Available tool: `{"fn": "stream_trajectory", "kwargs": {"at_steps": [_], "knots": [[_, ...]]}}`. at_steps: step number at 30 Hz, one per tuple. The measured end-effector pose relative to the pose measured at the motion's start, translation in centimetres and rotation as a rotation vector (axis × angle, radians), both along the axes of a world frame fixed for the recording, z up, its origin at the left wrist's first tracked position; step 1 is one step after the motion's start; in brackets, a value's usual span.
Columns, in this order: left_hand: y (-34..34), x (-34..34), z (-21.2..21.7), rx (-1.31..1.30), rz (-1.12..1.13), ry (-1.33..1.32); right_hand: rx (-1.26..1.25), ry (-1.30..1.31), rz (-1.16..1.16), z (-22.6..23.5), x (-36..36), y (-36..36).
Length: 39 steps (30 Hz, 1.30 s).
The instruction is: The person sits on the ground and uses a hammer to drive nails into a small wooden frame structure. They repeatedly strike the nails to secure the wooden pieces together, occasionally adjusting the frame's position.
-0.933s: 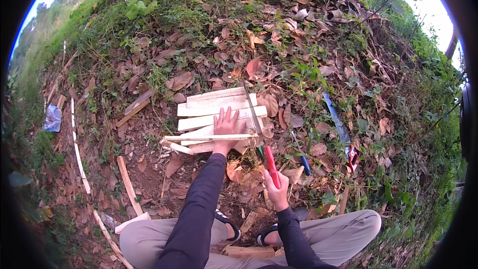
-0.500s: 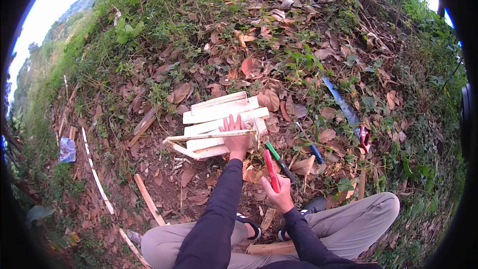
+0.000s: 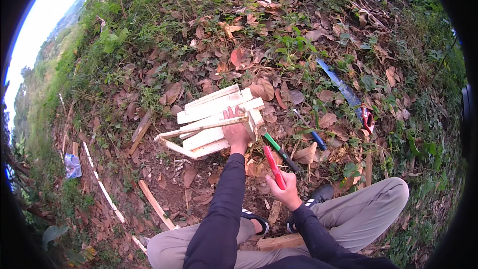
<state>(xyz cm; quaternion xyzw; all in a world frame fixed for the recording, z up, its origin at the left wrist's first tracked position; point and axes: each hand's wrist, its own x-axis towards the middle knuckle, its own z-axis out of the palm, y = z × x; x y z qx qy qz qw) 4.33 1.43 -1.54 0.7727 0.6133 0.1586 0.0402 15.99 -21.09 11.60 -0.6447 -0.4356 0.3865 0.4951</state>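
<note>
In front of me lies a small crate of pale wooden slats (image 3: 211,109), with a thin bar raised across its near side. My left hand (image 3: 237,133) reaches under that bar and grips the crate near its right end; part of the fingers is hidden by the bar. Closed in my right hand (image 3: 285,190) is a slim red tool (image 3: 274,163), pointing up and away toward the crate. Its exact kind I cannot make out. Just right of the crate rests a tool with a green and black handle (image 3: 280,151), its far end partly covered.
A handsaw (image 3: 342,89) with a red handle lies at the right. Nearer is a blue-handled tool (image 3: 317,139) with a thin metal shaft. Wood strips (image 3: 155,202) and a crumpled plastic bag (image 3: 72,166) lie left. Dry leaves and weeds cover the ground.
The crate has tilted, its right end turned up a little, and my left hand has gone from lying spread on the slats to gripping there. The red tool stays in my right hand.
</note>
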Motion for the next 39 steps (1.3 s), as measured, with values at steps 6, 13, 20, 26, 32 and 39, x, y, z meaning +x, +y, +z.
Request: {"fn": "stream_trajectory", "kwargs": {"at_steps": [6,13,20,26,32,39], "knots": [[-0.4,-0.3,0.0,0.07,0.028,-0.013,0.034,-0.013,-0.062,0.6,-0.7,4.7],[-0.3,-0.7,-0.7,0.102,0.085,-0.088,0.051,-0.058,-0.001,3.7,0.0,-0.3],[-0.4,-0.3,-0.3,0.132,0.06,-0.134,-0.002,-0.055,-0.028,2.7,-2.0,2.4],[-0.6,-0.2,0.7,0.183,0.068,-0.17,-0.004,-0.07,-0.009,4.4,-0.3,-3.1],[-0.6,0.2,0.2,0.235,0.088,-0.186,-0.075,-0.031,0.006,6.5,0.6,-2.8],[0.0,-2.9,-4.5,0.077,0.137,-0.156,-0.073,-0.035,0.055,6.8,-3.7,-3.8]]}}
